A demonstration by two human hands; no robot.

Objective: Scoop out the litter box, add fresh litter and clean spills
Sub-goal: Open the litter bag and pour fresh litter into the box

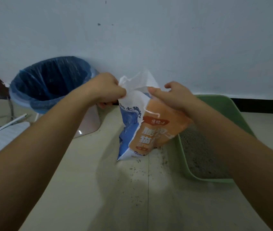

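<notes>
An orange, blue and white bag of cat litter [150, 130] stands upright on the tiled floor, between a bin and the litter box. My left hand [106, 89] grips the white top of the bag on its left side. My right hand [174, 95] pinches the top edge on the right, thumb against the plastic. The green litter box [222, 105] lies at the right, holding grey litter [197, 150]; my right forearm crosses over it. Spilled litter grains [142, 165] are scattered on the floor in front of the bag.
A pink bin with a blue liner [49, 84] stands at the left against the white wall. A white flat object and cables [5, 130] lie on the floor at the far left. A dark baseboard [262, 105] runs behind the litter box.
</notes>
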